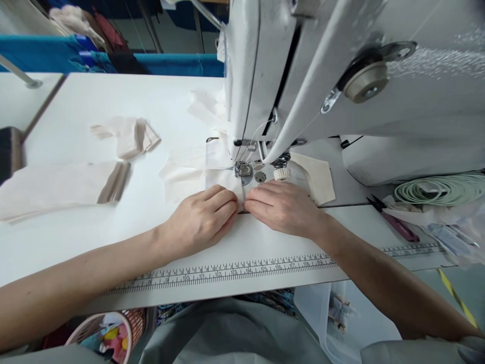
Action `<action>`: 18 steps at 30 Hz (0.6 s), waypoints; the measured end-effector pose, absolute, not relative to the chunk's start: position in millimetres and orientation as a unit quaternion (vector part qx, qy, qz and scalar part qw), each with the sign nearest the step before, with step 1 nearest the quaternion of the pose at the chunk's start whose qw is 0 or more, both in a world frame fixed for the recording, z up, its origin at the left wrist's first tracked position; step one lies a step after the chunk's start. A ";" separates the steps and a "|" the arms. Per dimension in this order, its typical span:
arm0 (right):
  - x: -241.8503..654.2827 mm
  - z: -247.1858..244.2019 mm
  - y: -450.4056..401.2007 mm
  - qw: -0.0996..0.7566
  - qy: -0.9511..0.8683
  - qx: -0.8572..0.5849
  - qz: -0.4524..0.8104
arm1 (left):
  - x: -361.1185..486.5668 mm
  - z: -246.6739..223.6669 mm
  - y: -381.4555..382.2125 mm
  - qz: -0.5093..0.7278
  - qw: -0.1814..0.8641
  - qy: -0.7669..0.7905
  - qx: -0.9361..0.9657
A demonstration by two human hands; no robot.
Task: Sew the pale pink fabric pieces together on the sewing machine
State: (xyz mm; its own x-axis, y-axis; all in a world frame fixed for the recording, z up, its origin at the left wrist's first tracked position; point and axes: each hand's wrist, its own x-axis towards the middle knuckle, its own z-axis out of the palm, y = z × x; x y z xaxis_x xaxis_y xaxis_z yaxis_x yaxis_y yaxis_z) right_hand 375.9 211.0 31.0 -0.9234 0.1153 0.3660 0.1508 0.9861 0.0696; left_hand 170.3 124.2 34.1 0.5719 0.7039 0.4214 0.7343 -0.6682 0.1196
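Observation:
Under the head of a white sewing machine (248,76) lies a pale cream cloth piece (185,172), its right edge beside the presser foot (243,170). My left hand (208,215) pinches that cloth's near right edge, fingers curled together. Just right of it, my right hand (284,207) has its fingers pressed together at the same edge, below the needle plate; what its fingertips grip is hidden. Another cream piece (320,177) lies behind my right hand.
Stacked cloth strips (64,187) and a folded bundle (131,136) lie left. A printed ruler (227,273) runs along the front edge. At right are purple-handled snips (401,226) and coiled green cord (439,189). Below are a pink basket (132,323) and a clear bin (310,306).

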 end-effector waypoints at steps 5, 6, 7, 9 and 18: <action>374.8 26.9 209.0 0.235 -0.965 -0.106 0.045 | 172.2 33.9 126.7 -0.221 0.048 -0.409 -0.884; 374.4 25.7 208.3 0.250 -0.959 -0.113 0.063 | 171.6 32.9 127.3 -0.220 0.056 -0.407 -0.885; 374.2 24.8 207.6 0.261 -0.955 -0.117 0.077 | 170.7 31.8 127.9 -0.220 0.063 -0.404 -0.886; 375.3 23.9 206.1 0.268 -0.952 -0.117 0.091 | 168.1 30.0 128.5 -0.223 0.075 -0.391 -0.890; 394.9 34.1 203.2 0.186 -0.978 -0.091 0.037 | 162.3 29.8 129.1 -0.203 0.113 -0.352 -0.907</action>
